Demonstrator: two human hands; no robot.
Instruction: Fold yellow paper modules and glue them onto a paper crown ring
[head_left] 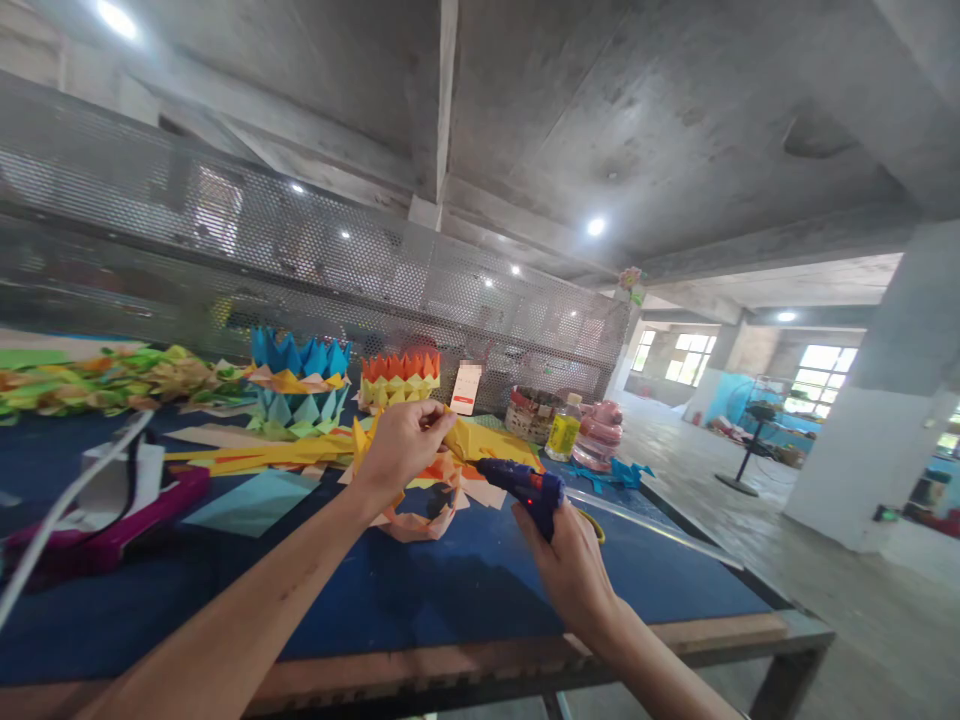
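My left hand (pixel 401 440) is closed on a yellow folded paper piece (pixel 484 440), pinching it above a ring of orange and pink paper folds (pixel 431 510) on the blue table top (pixel 450 590). My right hand (pixel 566 560) grips a blue glue gun (pixel 525 485). Its nozzle points left toward the yellow paper, and a small red light shows on its body.
Finished paper crowns stand at the back: a blue one (pixel 300 385) and an orange-yellow one (pixel 400 378). Loose paper strips (pixel 255 450), a magenta tool (pixel 112 530), a yellow bottle (pixel 564 428) and pink tape rolls (pixel 600 430) lie around. A mesh screen (pixel 300 260) backs the table.
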